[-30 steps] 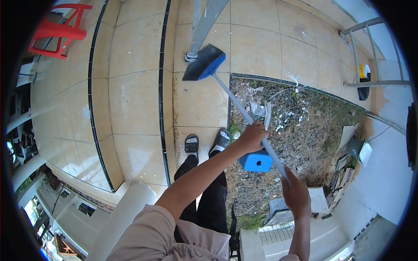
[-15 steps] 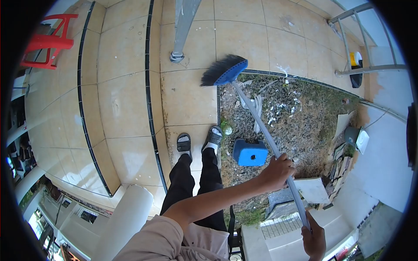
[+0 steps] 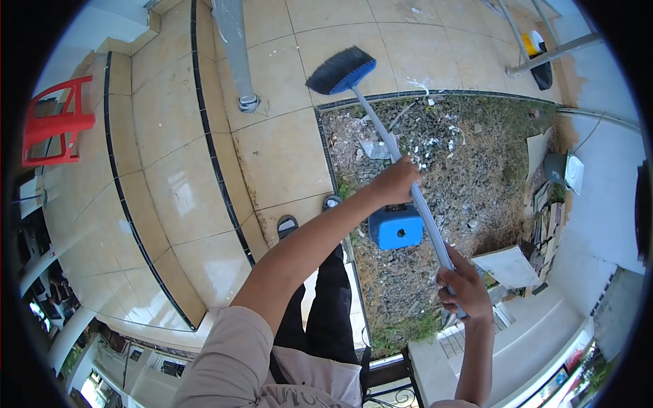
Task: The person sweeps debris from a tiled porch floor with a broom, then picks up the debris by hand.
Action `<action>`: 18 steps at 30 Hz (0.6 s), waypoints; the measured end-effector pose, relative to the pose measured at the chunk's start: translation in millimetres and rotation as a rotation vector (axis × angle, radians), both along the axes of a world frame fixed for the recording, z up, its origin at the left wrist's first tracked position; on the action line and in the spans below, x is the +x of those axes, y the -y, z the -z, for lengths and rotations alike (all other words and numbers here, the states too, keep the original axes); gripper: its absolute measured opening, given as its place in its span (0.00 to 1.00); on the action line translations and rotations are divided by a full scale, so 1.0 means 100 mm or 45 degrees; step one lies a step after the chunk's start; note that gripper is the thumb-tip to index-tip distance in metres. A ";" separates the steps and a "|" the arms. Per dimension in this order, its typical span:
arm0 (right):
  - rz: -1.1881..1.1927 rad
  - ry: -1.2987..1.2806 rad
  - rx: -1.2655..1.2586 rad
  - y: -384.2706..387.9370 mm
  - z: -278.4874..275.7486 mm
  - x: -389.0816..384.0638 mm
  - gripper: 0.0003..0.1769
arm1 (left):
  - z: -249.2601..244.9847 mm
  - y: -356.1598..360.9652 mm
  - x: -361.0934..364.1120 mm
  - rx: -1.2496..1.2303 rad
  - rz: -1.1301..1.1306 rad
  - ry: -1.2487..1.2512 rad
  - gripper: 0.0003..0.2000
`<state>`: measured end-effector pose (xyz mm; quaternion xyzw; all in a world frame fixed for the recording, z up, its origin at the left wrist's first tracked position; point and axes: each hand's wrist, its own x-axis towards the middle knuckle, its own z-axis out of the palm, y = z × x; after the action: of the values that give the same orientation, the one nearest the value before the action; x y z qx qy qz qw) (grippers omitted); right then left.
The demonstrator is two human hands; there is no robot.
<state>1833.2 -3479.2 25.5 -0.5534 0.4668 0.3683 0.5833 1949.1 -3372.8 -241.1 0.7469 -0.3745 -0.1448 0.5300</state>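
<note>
A broom with a blue head and dark bristles rests over the beige tiles just beyond the corner of the gravel patch. Its grey handle slants down toward the lower right. Around the middle of the handle, my left hand is closed. Lower down, near the handle's end, my right hand wraps round it. Beneath the handle, a blue plastic stool sits on the gravel.
A metal post stands on the tiles at upper left. Black-edged steps run along the left, with a red chair beyond. Metal railing, a grey bin and a white board are at right.
The broom head has moved forward, away from my feet, and both hands have moved forward with the handle. The view has also shifted and turned.
</note>
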 end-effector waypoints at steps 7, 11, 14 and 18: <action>0.021 -0.253 -0.138 0.20 -1.54 -1.04 0.34 | -1.25 0.58 -1.36 0.011 0.189 -0.292 0.11; 0.071 -0.103 0.048 0.05 -1.46 -1.04 0.34 | -1.60 -0.04 -1.11 0.068 0.028 -0.184 0.11; 0.041 0.000 0.224 -0.21 -0.77 -0.67 0.34 | -1.13 -0.57 -0.59 0.060 -0.188 0.005 0.10; -0.145 0.166 0.228 -0.62 0.13 -0.23 0.34 | -0.47 -1.16 -0.03 0.373 -0.109 0.107 0.08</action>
<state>1810.2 -3417.1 12.9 -0.5476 0.3609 0.4043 0.6375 1946.1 -3257.2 -194.0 0.8370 -0.3388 -0.1439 0.4049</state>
